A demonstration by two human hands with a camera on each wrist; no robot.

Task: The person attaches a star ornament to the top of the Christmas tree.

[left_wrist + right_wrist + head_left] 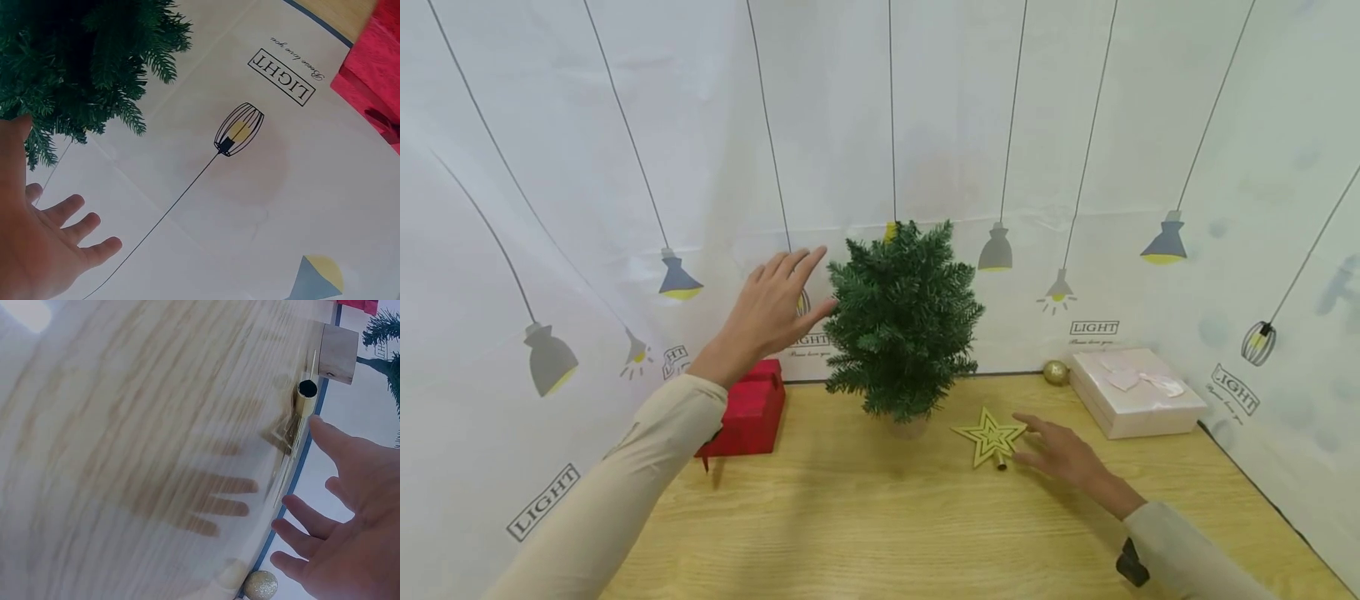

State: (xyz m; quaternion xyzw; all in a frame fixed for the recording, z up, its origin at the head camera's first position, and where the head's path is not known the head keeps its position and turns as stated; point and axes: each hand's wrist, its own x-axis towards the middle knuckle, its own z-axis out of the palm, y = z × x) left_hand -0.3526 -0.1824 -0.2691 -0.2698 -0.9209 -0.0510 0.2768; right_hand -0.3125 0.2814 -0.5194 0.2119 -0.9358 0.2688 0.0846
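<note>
A small green artificial Christmas tree (904,321) stands upright on the table, its pale wooden base (338,354) showing in the right wrist view. My left hand (771,304) is raised at the tree's left side with fingers spread and holds nothing; whether the thumb touches the branches I cannot tell. A gold star tree topper (990,437) with a short hollow tube lies on the table to the right of the tree. Beside it, my right hand (1063,454) reaches in with thumb and fingers apart; contact with the star is unclear.
On the left, partly behind my left forearm, is a red gift box (756,408). A pale pink gift box (1135,392) with a bow sits at the back right, with a gold ball ornament (1056,372) at its left. A white backdrop with printed lamps (996,248) rises behind the table (880,525).
</note>
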